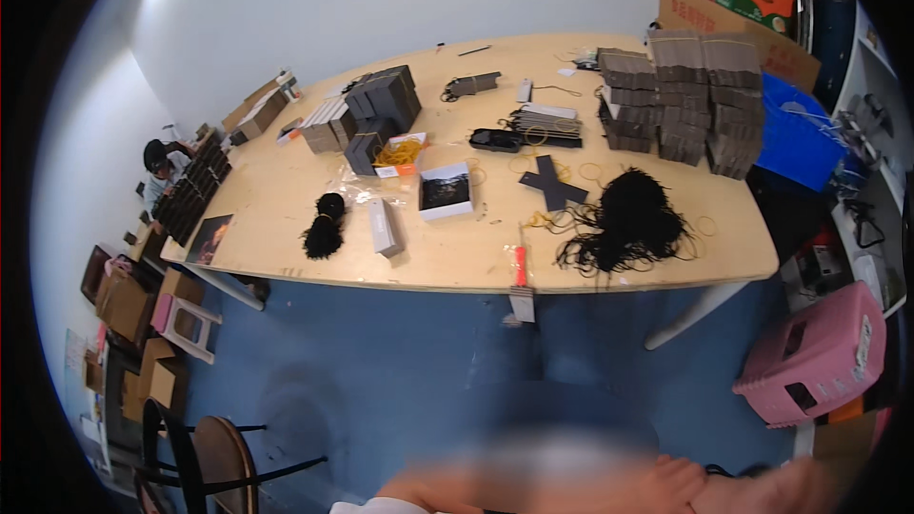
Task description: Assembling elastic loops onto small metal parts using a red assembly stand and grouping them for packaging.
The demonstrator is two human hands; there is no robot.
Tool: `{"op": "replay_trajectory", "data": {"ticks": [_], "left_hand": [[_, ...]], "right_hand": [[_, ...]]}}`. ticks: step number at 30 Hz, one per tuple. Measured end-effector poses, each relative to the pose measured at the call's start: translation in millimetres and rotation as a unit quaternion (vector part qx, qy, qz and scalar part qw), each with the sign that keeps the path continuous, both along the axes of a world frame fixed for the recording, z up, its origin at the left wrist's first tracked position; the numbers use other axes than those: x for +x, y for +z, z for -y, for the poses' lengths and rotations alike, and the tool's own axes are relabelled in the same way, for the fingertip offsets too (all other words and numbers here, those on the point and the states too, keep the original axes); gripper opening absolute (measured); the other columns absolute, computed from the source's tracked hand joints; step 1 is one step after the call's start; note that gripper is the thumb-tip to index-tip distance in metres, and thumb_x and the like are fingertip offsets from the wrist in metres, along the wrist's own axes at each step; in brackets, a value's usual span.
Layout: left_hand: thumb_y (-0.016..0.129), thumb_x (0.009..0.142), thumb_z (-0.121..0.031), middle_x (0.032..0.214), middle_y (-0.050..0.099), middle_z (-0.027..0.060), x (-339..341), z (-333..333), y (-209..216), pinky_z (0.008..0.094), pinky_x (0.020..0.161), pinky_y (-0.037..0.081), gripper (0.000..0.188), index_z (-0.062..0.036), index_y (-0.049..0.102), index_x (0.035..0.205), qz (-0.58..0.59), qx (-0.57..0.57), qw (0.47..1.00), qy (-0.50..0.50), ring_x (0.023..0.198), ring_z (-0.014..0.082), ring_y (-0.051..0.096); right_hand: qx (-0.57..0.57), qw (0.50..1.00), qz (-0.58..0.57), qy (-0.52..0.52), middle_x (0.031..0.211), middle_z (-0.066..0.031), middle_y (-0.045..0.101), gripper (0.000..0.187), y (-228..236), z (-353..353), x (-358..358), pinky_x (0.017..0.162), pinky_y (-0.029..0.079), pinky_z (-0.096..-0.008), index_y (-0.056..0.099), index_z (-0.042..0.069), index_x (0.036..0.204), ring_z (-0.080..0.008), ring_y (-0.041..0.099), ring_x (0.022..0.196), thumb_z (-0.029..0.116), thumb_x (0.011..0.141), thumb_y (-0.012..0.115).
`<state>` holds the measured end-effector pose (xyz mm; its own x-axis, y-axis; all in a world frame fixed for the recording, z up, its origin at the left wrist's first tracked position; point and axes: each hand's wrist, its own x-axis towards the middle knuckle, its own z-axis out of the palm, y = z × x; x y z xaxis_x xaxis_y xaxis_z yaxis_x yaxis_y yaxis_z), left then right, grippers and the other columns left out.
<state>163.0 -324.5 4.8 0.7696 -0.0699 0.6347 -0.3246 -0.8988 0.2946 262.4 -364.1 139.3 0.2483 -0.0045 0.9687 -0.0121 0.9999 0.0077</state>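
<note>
Low at the picture's lower edge, my left forearm reaches across toward the right. My left hand (669,482) has bent fingers, drawn in beside my right hand (785,493), which is smeared by motion. What the left fingers close on, I cannot make out. Both hands are off the table (457,262), short of its front edge. Nearest to them on that edge is a red-handled tool (520,266). Behind it lie a loose heap of black cords (628,219), two crossed dark strips (549,186) and a white box (446,209) holding black pieces.
Stacks of banded grey cards (681,100) stand at the right, grey boxes (386,100) and yellow rubber bands (400,152) farther left. A tied black cord bundle (326,226) lies near the front. A pink crate (814,357) and a chair (224,462) flank the floor. Another person (164,171) sits far left.
</note>
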Motion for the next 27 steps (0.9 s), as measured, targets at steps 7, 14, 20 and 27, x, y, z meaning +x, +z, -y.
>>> {"op": "replay_trajectory", "data": {"ticks": [7,14,20,27], "left_hand": [[0.062,0.083,-0.024,0.086,0.061,0.0121,-33,-41,-40,0.0408,0.069,0.05,0.022,-0.0034,0.062,0.091,-0.099,-0.132,0.983,-0.085,0.083,0.0287,0.063],[0.067,0.071,-0.013,0.075,0.056,-0.0027,-139,-123,25,0.0273,0.057,0.047,0.018,-0.0145,0.071,0.088,0.171,0.017,0.964,0.204,0.066,0.0148,0.058],[0.064,0.074,-0.011,0.074,0.055,-0.0012,-149,-138,57,0.0302,0.057,0.041,0.016,-0.0136,0.071,0.088,0.151,0.062,0.902,0.401,0.065,0.018,0.054],[0.062,0.085,-0.012,0.075,0.05,-0.0017,-114,-133,117,0.0289,0.056,0.036,0.013,-0.0118,0.058,0.072,0.578,-0.232,0.72,0.305,0.066,0.0129,0.047]], "right_hand": [[-0.419,0.769,0.32,-0.361,0.065,-0.0041,0.062,0.016,-97,-56,-10,0.049,0.042,-0.0337,0.066,0.008,0.072,-0.0212,0.058,0.054,0.019,0.071,0.077],[-0.546,0.748,0.339,-0.165,0.092,-0.007,0.067,0.025,-152,-81,-40,0.069,0.053,-0.0323,0.066,0.006,0.092,-0.0235,0.066,0.084,0.026,0.079,0.074],[-0.378,0.825,0.419,-0.029,0.081,-0.0096,0.061,0.036,-167,-91,-156,0.053,0.044,-0.0304,0.06,0.006,0.097,-0.0164,0.059,0.066,0.04,0.087,0.063],[-0.382,0.783,0.461,-0.17,0.076,-0.0116,0.056,0.042,-116,-84,-157,0.051,0.042,-0.0298,0.06,-0.005,0.09,-0.0201,0.053,0.06,0.035,0.079,0.062]]}}
